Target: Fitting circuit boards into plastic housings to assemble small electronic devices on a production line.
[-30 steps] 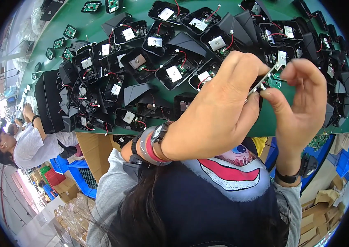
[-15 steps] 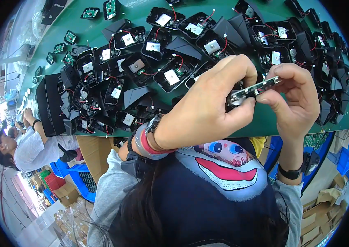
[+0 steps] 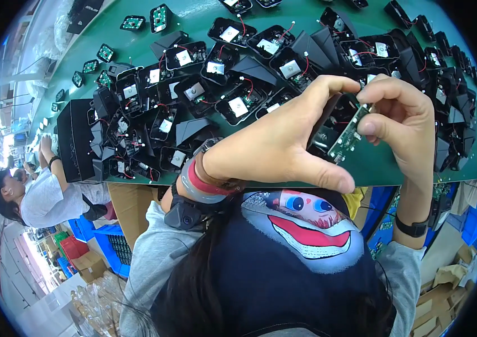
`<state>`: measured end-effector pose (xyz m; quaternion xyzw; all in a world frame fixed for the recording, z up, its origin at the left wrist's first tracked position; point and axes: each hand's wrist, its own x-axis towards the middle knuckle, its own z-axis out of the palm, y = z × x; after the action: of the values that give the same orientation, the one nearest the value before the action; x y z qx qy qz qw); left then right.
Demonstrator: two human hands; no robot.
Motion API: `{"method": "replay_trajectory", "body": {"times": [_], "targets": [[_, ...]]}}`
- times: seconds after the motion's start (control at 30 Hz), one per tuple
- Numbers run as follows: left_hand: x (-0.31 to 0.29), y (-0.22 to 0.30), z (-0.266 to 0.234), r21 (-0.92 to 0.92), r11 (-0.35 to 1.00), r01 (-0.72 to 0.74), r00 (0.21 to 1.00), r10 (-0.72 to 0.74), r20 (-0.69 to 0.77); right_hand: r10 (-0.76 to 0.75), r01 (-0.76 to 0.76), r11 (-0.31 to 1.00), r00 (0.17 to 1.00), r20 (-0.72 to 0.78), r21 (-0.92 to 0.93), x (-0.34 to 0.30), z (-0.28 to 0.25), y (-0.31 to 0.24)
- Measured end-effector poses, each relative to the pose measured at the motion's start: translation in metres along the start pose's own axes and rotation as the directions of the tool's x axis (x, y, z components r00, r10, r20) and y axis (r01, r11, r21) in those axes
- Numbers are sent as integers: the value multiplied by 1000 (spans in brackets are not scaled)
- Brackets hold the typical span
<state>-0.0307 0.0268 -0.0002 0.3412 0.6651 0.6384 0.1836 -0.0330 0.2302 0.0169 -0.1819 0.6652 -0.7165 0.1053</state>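
Observation:
My right hand (image 3: 398, 115) pinches the upper end of a green circuit board (image 3: 346, 136) between thumb and fingertips. The board is tilted on edge, its component side toward me. Close behind it is a black plastic housing (image 3: 322, 136), mostly hidden by my left hand (image 3: 283, 137). Fingers of that hand curl round the housing's far side, while its thumb stretches out below, off the board. Whether board and housing touch cannot be made out. Beyond my hands, many open black housings (image 3: 239, 105) lie on the green table, with white square parts and thin red wires inside.
At the table's far left stand small housings with green boards (image 3: 132, 23). A black box (image 3: 73, 140) sits by the near left edge. Under the table are a cardboard box (image 3: 131, 210) and blue crates (image 3: 112, 247). Another person (image 3: 47, 194) works further left.
The circuit board has turned steeper, showing its green component face. My left thumb has come away from it and spread downward. My right hand keeps its pinch.

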Motion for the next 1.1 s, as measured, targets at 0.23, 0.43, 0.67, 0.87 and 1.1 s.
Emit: {"method": "replay_trajectory", "body": {"times": [0.23,0.43,0.67,0.87,1.1], "targets": [[-3,0,9,39,987,154,986,-151,-72,5,-20,995,987,-161,-94,-4,20,2],[-3,-4,9,60,994,93,991,-87,-101,49,-117,966,958,-281,-232,-13,34,13],[-3,-14,15,-21,994,111,976,-113,-188,31,-125,935,961,-276,-332,-4,43,16],[-12,8,18,212,977,-4,907,93,-410,70,-112,947,986,-148,-300,-2,47,11],[9,68,-169,571,662,486,873,-332,-358,43,-432,461,883,-467,-775,-64,-20,8]]}}
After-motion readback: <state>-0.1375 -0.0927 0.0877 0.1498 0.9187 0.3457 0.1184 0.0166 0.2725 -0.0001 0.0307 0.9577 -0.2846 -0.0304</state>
